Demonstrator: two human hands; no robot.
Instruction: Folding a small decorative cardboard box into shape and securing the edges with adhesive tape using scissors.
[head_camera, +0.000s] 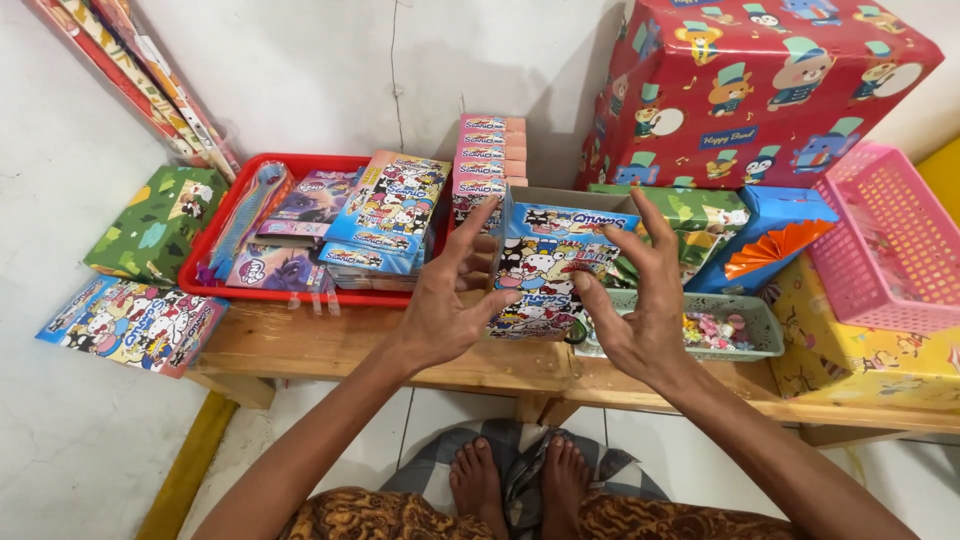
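Both hands are hovering in the middle of the frame, either side of a stack of cartoon-print packs (540, 280) that is standing on the wooden bench (300, 345). The left hand (450, 305) is sitting at the stack's left edge, thumb tip looking like it's just touching the lower front corner, fingers fanned up and apart. The right hand (635, 305) is doing the mirror thing on the right side, fingers spread wide and curled a bit, thumb near the pack's right edge. So neither grip is clamped on anything, both are wide apart; I'd say this is the reaching-in step, right before the stack actually gets taken.

Judging from how things sit, the next move is needing both palms to close in on the two sides evenly, since the packs are looking loose and glossy and could slide apart if only one side gets squeezed.

Around it: a red tray (215, 240) left of centre is holding more flat cartoon packs, a column of pink boxes (490, 160) is standing behind against the wall, and a small grey-green basket (765, 330) with little trinkets is sitting just right of the stack, close under the right hand. A big red wrapped box (760, 80) is filling the upper right, a pink basket (890, 240) is at the far right.
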